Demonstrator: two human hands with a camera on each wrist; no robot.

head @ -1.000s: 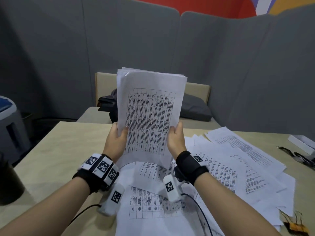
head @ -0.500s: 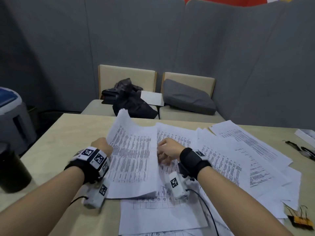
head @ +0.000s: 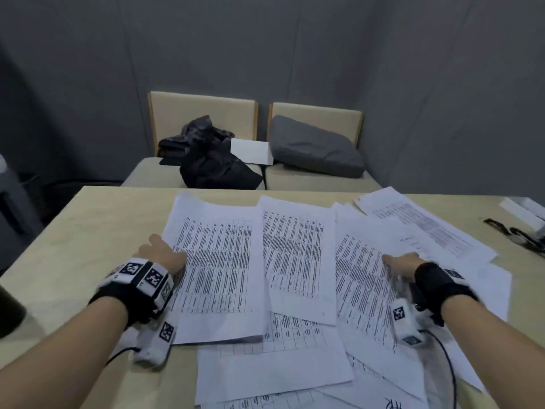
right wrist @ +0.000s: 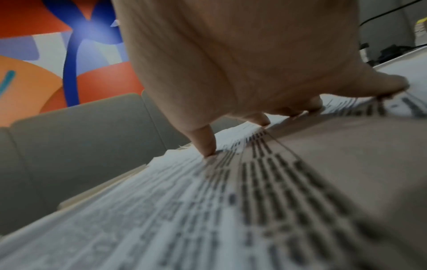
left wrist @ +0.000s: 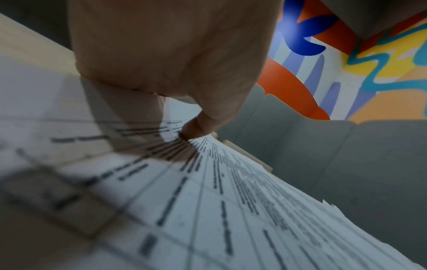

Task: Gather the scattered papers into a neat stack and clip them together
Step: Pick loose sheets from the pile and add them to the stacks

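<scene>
A stack of printed sheets (head: 218,273) lies flat on the left of the beige table (head: 88,231). My left hand (head: 165,255) holds its left edge, with the thumb (left wrist: 196,126) pressing on top and the fingers hidden under the paper. Loose printed sheets (head: 298,255) lie overlapping across the middle and right. My right hand (head: 402,262) rests flat on one of them (head: 362,278), its spread fingertips (right wrist: 208,148) pressing down. Black binder clips (head: 519,234) lie at the far right edge, away from both hands.
A white box (head: 525,208) sits behind the clips. A dark cup (head: 8,311) stands at the table's left edge. Behind the table stand two chairs with a dark bag (head: 212,160) and a grey cushion (head: 315,149). Wrist-camera cables trail near the table's front edge.
The stack, held upright in both hands a second ago, has come down flat on the table's left side. My right hand let go of it and moved right onto the loose sheets.
</scene>
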